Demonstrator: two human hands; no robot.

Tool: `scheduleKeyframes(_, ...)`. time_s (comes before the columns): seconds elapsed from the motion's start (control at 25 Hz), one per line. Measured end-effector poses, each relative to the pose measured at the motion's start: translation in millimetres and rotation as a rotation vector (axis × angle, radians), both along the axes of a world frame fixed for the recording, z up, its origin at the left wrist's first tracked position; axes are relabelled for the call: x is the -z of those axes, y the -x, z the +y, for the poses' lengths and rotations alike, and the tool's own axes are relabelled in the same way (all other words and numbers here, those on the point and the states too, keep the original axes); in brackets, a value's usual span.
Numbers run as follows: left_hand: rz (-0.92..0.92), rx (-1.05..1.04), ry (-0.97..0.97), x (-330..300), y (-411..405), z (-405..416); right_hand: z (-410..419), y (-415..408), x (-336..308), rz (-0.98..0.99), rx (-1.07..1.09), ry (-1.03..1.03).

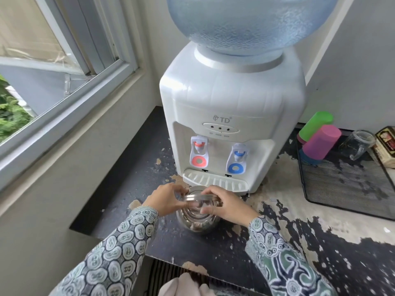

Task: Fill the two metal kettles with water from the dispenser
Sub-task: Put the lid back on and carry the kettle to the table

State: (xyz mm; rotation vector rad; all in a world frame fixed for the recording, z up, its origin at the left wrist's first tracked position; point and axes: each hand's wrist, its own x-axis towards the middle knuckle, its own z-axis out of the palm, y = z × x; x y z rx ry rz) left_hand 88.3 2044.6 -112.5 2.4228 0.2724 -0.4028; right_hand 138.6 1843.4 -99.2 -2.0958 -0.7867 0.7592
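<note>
Worn black tabletop (213, 248) by a window, white dispenser (233, 116) standing at the back.

Metal kettle (197, 221) is sitting on the tabletop just in front of the dispenser's drip tray (214, 182). Left hand (165, 201) and right hand (229, 207) are both pinching the lid (199, 199) at its rim, each grip closed on it, above the kettle mouth. Only one kettle is showing.

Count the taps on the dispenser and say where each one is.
2. The red tap is on the left of the dispenser front, the blue tap on the right, both above the drip tray. None looks hidden.
</note>
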Motion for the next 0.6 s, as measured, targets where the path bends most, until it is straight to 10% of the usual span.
scheduleKeyframes(0.32, 0.051, -0.017, -0.024, -10.7, -7.2, -5.2, -1.3, -7.9, 27.7, -0.091, 0.207, -0.114)
scheduleKeyframes(0.6, -0.342, -0.066, -0.111, -16.9, 8.2, -40.7, -9.1, 2.3, 13.1, -0.062, 0.190, -0.102)
